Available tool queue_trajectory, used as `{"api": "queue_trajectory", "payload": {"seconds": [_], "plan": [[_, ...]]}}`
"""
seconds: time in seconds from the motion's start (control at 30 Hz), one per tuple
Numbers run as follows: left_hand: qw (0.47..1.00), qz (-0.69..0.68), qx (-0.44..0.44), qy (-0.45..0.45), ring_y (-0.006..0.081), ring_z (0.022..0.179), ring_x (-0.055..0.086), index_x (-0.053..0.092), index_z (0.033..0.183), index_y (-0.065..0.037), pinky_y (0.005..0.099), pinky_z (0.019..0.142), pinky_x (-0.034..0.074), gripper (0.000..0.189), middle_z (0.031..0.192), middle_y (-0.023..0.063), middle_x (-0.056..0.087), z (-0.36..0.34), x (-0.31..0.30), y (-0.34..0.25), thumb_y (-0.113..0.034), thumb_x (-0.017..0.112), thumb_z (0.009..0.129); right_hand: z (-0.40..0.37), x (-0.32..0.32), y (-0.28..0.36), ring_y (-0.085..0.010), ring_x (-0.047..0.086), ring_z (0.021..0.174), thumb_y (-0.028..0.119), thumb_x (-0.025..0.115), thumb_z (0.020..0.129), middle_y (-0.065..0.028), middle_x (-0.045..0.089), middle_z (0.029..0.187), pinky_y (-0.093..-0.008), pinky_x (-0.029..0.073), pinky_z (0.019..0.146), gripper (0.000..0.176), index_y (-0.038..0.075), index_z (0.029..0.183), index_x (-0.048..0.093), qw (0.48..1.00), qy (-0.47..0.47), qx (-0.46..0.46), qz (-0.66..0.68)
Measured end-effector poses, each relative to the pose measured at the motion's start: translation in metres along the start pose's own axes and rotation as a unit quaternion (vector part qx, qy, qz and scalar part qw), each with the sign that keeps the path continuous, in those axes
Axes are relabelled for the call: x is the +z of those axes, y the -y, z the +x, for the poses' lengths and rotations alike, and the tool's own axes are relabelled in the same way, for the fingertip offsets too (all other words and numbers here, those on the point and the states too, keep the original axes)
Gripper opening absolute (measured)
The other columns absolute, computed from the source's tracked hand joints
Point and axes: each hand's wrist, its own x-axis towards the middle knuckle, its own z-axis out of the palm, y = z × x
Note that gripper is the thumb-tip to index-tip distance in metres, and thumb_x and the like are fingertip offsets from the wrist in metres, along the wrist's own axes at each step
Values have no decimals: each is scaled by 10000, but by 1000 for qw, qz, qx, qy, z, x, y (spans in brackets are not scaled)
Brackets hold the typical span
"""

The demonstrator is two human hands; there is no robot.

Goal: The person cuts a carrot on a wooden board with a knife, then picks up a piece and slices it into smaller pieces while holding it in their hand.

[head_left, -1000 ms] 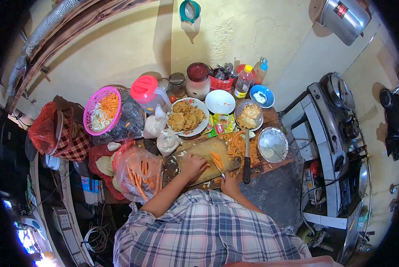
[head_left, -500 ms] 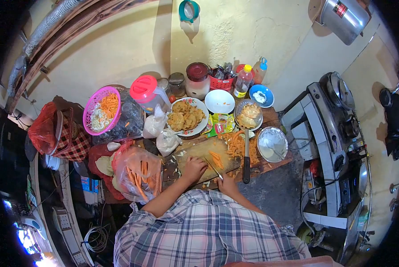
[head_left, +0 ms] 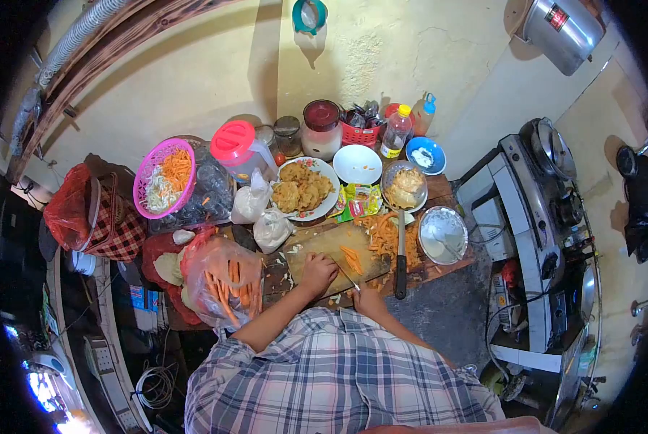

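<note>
My right hand [head_left: 368, 301] is closed round the handle of a knife [head_left: 348, 278], whose thin blade slants up and left over the wooden cutting board [head_left: 363, 244]. Just left of the blade, my left hand [head_left: 319, 273] rests on the board with its fingers curled; whatever they press on is hidden under them. Cut carrot strips [head_left: 350, 258] lie on the board to the right of the blade. Past the board's right edge, a larger black-handled knife [head_left: 400, 267] lies beside a heap of shredded carrot [head_left: 382, 235].
A bag of carrots [head_left: 224, 283] sits left of my forearm. Behind the board are a plate of fritters [head_left: 304, 189], a white plate [head_left: 357, 165] and seasoning packets [head_left: 358, 202]. A bowl of white paste [head_left: 443, 235] stands right, a pink basket [head_left: 165, 179] left, a stove [head_left: 526, 188] far right.
The knife blade has shifted slightly beside my left hand, with a small movement of my right hand. The other things stay where they were.
</note>
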Motion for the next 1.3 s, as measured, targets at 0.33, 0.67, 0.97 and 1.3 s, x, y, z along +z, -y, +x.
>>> {"api": "queue_trajectory", "payload": {"seconds": [0.33,0.67,0.97,1.3], "plan": [[999,14,-15,30,172,846,543,672,737,-143,387,816,358,82,760,-12,617,1,2,0,-217,650,708,16,12,4,-485,587,700,217,471,887,-308,590,722,-561,455,637,270,-38,971,469,1000,16,11,-19],[1000,20,-14,18,182,837,549,661,721,-136,396,817,357,94,737,-4,614,2,-1,-2,-228,648,709,6,2,10,-489,585,700,214,466,884,-318,589,727,-567,455,647,271,-35,990,466,999,10,32,8],[1000,18,-15,15,180,820,547,656,716,-137,396,822,352,86,730,-1,612,0,3,-1,-222,644,709,22,16,9,-477,602,803,261,459,895,-310,611,819,-570,463,707,309,-29,996,492,994,40,96,-21],[1000,11,-16,11,183,833,544,657,723,-134,392,815,350,92,748,-2,618,2,-4,-5,-224,643,711,8,7,11,-484,586,754,208,483,887,-318,589,766,-551,458,662,265,-46,964,489,996,11,82,19]]}}
